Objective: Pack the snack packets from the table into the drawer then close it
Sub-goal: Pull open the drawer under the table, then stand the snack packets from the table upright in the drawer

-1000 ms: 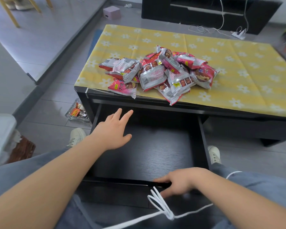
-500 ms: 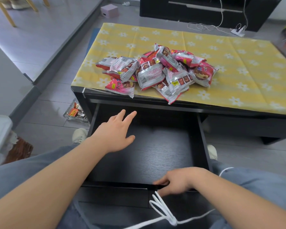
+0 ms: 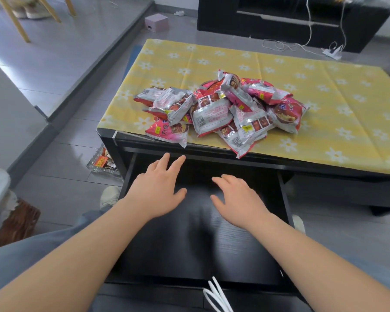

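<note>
Several red, pink and silver snack packets (image 3: 221,110) lie heaped near the front edge of a low black table (image 3: 212,152) covered by a yellow flowered cloth. Below that edge a black drawer (image 3: 189,248) stands pulled out, nothing inside it. My left hand (image 3: 157,191) hovers over the drawer's far left part, fingers straight and spread, pointing toward the packets. My right hand (image 3: 239,200) hovers beside it over the drawer's middle, fingers also straight. Neither hand holds anything.
A clear tray of small sweets (image 3: 104,164) sits on the floor left of the table. A white cord (image 3: 216,296) hangs at the drawer's front. A black TV cabinet (image 3: 291,21) stands behind the table. My knees flank the drawer.
My right hand has left the drawer's front edge and moved forward over the drawer, level with my left hand. My left hand reached slightly closer to the table.
</note>
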### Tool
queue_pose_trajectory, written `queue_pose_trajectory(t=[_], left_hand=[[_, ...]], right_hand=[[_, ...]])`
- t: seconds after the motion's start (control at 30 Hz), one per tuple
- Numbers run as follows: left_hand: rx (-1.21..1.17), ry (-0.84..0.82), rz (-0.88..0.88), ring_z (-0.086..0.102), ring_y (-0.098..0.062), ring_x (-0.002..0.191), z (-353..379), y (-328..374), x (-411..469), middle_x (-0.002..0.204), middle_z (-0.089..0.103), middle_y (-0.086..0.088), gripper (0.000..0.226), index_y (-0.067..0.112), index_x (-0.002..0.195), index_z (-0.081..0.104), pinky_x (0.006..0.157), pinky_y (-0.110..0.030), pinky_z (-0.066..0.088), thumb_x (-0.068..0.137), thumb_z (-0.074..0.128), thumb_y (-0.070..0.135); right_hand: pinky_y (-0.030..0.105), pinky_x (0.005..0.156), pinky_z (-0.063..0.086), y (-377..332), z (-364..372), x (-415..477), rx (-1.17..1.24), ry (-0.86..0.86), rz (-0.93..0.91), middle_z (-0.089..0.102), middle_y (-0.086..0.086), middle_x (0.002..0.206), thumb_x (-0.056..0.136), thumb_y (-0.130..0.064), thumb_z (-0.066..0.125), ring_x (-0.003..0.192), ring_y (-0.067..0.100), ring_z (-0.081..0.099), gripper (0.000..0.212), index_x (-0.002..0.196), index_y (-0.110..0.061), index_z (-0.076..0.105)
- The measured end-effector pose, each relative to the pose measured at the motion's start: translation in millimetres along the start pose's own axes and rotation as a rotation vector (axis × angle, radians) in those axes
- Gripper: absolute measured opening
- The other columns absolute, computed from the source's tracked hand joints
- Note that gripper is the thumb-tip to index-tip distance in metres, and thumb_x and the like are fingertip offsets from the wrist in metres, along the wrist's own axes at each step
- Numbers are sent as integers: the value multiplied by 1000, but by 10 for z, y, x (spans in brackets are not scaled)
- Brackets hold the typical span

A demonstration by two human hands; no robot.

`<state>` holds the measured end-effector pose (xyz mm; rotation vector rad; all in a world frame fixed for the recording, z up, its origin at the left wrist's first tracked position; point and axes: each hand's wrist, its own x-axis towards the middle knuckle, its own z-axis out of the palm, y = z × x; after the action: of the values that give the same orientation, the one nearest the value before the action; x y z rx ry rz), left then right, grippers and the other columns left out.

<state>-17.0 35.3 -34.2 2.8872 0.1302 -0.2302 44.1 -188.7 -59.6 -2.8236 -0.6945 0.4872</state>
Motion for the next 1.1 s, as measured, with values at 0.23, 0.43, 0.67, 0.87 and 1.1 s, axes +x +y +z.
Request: queue_pose_trajectory(t=[0.23, 0.43, 0.67, 0.87, 1.1], left_hand=[[-94, 78, -87, 24, -35, 155, -88, -167, 180, 174, 11, -7, 86, 39, 163, 7, 112, -53, 42, 94, 55, 58], [-126, 98, -96, 27, -34, 154, -164, -285, 275, 173, 15, -8, 85, 38, 163, 8, 112, -54, 43, 94, 53, 59], [-138, 87, -95, 29, -32, 153, -261, -302, 277, 172, 17, -6, 78, 37, 162, 17, 111, -52, 44, 94, 51, 58], [-166, 128, -134, 35, -31, 149, -420, -331, 266, 171, 21, -5, 67, 34, 157, 34, 109, -51, 45, 96, 50, 56], [-611, 351, -112, 32, -10, 150, -565, -351, 242, 167, 26, 9, 98, 47, 160, -1, 110, -31, 34, 85, 57, 74]], right_hand=[[52, 121, 32, -542, -443, 798, 3, 294, -151, 26, 13, 168, 101, -44, 53, 156, 34, 19, 65, 159, -24, 33], [76, 119, 9, -928, -769, 1542, -196, 342, -148, -1, 9, 175, 99, -56, 49, 159, 39, -10, 79, 164, -33, 9], [84, 111, -8, -1049, -692, 1970, -246, 193, -59, 4, -3, 176, 108, -53, 25, 160, 38, -9, 56, 160, -53, 4], [69, 119, 10, -951, -803, 1721, 235, 559, -99, 55, 1, 154, 109, -39, 35, 158, 26, 23, 45, 150, -32, 51], [61, 99, 55, -848, -1149, 1198, 1246, 287, 46, 70, 10, 133, 110, -43, 40, 122, 31, 68, 46, 143, -14, 57]])
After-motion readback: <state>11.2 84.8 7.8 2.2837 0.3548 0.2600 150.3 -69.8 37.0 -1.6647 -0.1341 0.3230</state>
